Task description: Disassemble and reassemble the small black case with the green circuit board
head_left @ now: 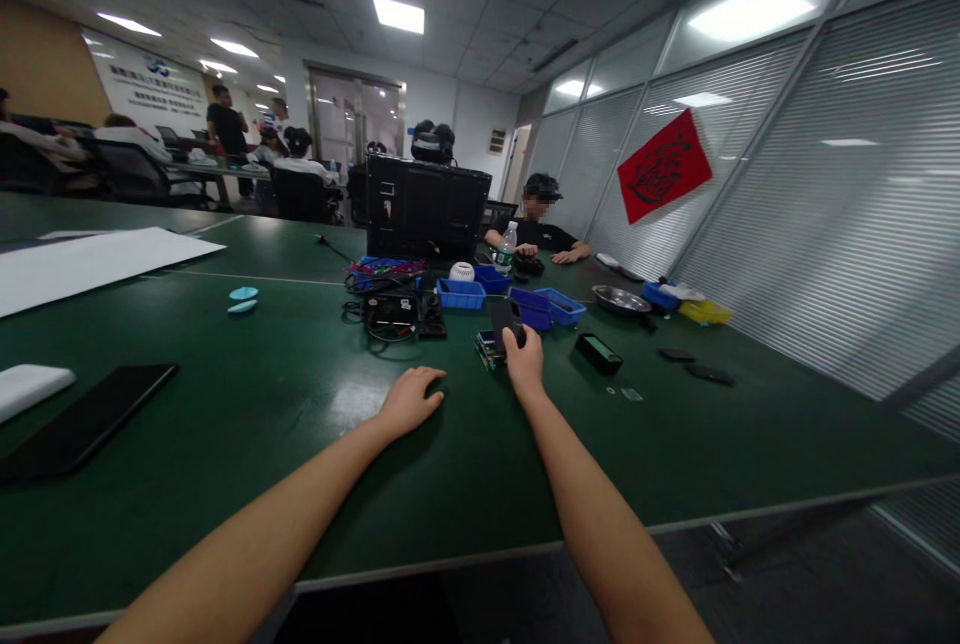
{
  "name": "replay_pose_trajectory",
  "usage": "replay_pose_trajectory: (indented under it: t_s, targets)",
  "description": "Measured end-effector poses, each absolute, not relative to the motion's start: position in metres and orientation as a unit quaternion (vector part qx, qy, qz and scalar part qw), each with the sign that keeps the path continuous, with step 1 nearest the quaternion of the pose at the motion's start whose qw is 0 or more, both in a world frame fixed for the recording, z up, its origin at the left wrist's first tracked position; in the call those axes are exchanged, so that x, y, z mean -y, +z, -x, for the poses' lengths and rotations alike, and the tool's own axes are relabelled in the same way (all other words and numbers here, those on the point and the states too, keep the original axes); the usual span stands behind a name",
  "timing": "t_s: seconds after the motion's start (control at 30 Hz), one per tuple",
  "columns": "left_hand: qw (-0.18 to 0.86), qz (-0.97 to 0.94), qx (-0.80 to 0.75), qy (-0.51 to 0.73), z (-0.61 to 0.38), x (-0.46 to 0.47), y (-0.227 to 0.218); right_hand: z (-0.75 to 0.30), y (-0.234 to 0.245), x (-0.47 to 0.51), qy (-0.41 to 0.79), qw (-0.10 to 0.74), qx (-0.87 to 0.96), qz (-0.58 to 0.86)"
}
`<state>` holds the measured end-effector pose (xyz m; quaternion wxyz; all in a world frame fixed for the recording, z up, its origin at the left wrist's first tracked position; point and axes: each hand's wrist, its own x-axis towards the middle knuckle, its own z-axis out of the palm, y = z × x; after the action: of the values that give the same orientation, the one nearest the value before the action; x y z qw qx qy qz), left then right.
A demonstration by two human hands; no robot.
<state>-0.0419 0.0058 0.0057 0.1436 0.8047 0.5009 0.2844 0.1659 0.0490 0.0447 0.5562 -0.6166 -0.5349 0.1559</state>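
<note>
My right hand [527, 364] grips a dark flat rectangular piece [505, 317], about the size of a phone, with the thumb across its front; its exact kind does not show. Just below and left of it sits a small stack of circuit boards [489, 352]; whether the two touch, I cannot tell. My left hand [409, 399] lies on the green table [480, 469] with thumb and fingers apart and nothing in it. To the right of my right hand stands an open black box [598, 354] with a green inside.
Behind the hands are a black soldering-station-like unit [390, 312] with cables, blue bins [460, 295], a white ball [461, 272], a bottle [507, 244] and a monitor [427, 204]. A metal bowl [621, 300] and dark flat pieces [710, 375] lie rightward. Another person sits opposite.
</note>
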Motion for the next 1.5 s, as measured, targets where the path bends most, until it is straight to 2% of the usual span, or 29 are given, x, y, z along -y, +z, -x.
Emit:
replay_pose_trajectory:
  t_s: [0.1,0.2,0.27,0.37,0.47,0.57,0.67,0.8,0.87,1.0,1.17,1.27,1.5]
  targets:
    - [0.167,-0.777,-0.512,0.326,0.041,-0.007,0.003,-0.149,0.039,-0.047,0.398,0.598,0.489,0.494]
    - [0.173,-0.753,-0.501,0.389,0.041,-0.008,0.000,-0.128,0.029,-0.043,0.571,0.568,0.414,0.424]
    - [0.163,-0.753,-0.488,0.410,0.041,-0.007,0.001,-0.117,0.023,-0.038,0.646,0.514,0.385,0.412]
    - [0.154,-0.768,-0.479,0.396,0.040,-0.005,0.003,-0.108,0.017,-0.033,0.685,0.435,0.411,0.415]
    - [0.149,-0.778,-0.488,0.366,0.040,-0.004,0.005,-0.109,0.016,-0.029,0.616,0.359,0.514,0.477]
    - [0.143,-0.773,-0.506,0.355,0.040,-0.004,0.006,-0.118,0.025,-0.028,0.389,0.313,0.641,0.583]
    - [0.143,-0.769,-0.510,0.357,0.041,-0.004,0.006,-0.132,0.037,-0.029,0.138,0.315,0.686,0.641]
    - [0.161,-0.768,-0.505,0.359,0.041,-0.003,0.006,-0.146,0.042,-0.033,-0.001,0.305,0.676,0.671]
    - [0.169,-0.767,-0.509,0.353,0.040,-0.004,0.006,-0.150,0.038,-0.037,-0.031,0.281,0.670,0.686]
    - [0.169,-0.772,-0.509,0.343,0.040,-0.005,0.003,-0.158,0.026,-0.048,-0.018,0.237,0.670,0.704]
    - [0.168,-0.781,-0.495,0.342,0.040,-0.007,-0.001,-0.178,0.024,-0.063,0.037,0.250,0.632,0.733]
    - [0.173,-0.781,-0.494,0.341,0.041,-0.007,-0.001,-0.191,0.027,-0.068,0.069,0.215,0.595,0.771]
    - [0.181,-0.778,-0.505,0.328,0.040,-0.004,0.003,-0.190,0.027,-0.063,0.021,0.227,0.598,0.769]
